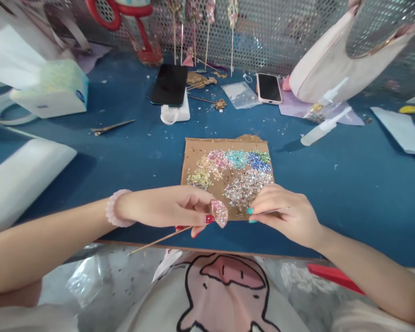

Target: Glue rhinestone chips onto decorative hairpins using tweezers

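My left hand [169,207], with red nails and a beaded bracelet [119,208] at the wrist, is closed on a small fan-shaped piece [220,213] covered in pink glittery flakes. A thin wooden stick [161,240] runs from under those fingers toward the lower left. My right hand [288,212], nails turquoise, pinches a slim pointed tool [271,211]; its exact kind is hard to make out. Between and beyond both hands lies a cardboard sheet [193,145] with piles of shiny flakes: silver [247,188], blue [258,161], turquoise [237,158], pink [218,159] and yellow [199,179].
A black phone [169,84] and a pink-cased phone [269,87] lie farther back. White dropper bottle [320,131] and pink bag [318,60] are at right; tissue box [51,92] and metal clip [112,127] at left. Decorated sticks [207,46] stand by the mesh panel.
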The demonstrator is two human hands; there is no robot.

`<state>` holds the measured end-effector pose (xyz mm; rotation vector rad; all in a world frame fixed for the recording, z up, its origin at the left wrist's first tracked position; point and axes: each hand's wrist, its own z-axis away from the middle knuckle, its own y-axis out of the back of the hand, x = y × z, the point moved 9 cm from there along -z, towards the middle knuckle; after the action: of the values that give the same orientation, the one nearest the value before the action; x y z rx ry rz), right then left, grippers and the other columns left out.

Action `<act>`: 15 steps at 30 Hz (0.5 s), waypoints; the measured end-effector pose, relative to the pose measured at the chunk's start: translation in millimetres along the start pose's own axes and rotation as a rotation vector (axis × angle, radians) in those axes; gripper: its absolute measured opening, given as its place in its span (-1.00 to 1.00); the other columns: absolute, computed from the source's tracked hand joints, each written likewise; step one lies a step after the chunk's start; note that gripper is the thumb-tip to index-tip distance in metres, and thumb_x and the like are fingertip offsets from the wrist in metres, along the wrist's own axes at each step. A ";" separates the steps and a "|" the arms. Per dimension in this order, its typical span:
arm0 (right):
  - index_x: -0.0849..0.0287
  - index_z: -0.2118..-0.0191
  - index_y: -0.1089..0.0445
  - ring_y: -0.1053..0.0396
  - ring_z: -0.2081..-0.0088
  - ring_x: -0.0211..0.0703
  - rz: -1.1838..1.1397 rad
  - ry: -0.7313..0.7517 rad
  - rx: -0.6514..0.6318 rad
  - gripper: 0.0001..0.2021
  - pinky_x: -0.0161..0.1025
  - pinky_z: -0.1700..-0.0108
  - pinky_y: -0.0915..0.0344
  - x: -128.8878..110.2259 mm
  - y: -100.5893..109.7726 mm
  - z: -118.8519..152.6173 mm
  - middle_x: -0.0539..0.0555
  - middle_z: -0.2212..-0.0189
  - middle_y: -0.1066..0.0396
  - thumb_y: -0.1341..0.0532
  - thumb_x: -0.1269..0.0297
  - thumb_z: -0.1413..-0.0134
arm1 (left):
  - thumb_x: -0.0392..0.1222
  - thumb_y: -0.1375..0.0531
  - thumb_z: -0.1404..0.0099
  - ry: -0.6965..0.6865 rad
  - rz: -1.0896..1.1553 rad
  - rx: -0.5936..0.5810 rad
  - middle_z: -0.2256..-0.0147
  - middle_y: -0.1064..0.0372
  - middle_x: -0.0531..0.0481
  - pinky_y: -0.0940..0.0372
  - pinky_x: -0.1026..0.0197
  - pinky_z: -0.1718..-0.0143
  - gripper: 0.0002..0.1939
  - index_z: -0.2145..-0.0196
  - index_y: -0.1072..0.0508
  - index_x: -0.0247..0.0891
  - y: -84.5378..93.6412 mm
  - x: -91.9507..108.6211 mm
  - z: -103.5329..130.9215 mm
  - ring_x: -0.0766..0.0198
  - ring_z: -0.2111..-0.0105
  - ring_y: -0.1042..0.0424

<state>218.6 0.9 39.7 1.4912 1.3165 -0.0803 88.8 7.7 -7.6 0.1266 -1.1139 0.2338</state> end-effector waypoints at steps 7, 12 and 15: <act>0.13 0.36 -0.40 -0.39 0.39 -0.30 0.014 0.010 -0.014 -0.94 -0.24 0.24 -0.29 -4.4 -0.4 -2.2 -0.03 0.46 -0.47 -0.27 0.41 -0.01 | -0.22 0.01 -0.35 0.103 0.056 0.042 0.51 -0.24 0.13 -0.15 0.47 0.58 -0.78 0.11 -0.36 -0.19 -4.3 -5.8 2.9 0.45 0.57 -0.20; 0.12 0.35 -0.39 -0.39 0.40 -0.29 0.047 0.038 -0.017 -0.94 -0.23 0.26 -0.28 -8.6 -0.2 -3.2 -0.02 0.47 -0.47 -0.27 0.40 -0.02 | -0.17 0.01 -0.37 0.105 0.061 0.031 0.49 -0.25 0.13 -0.17 0.45 0.55 -0.78 0.11 -0.36 -0.19 -6.5 -6.9 2.4 0.45 0.56 -0.21; 0.12 0.35 -0.39 -0.40 0.40 -0.29 0.050 0.042 -0.013 -0.93 -0.23 0.25 -0.29 -8.1 -0.4 -2.6 -0.02 0.46 -0.47 -0.27 0.40 -0.01 | -0.22 0.01 -0.36 0.082 0.081 0.020 0.48 -0.24 0.14 -0.17 0.45 0.52 -0.78 0.10 -0.36 -0.18 -6.2 -6.8 1.7 0.45 0.55 -0.21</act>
<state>213.8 -2.7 45.8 1.5205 1.3099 -0.0085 86.0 0.5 -12.8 0.0893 -1.0363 0.3201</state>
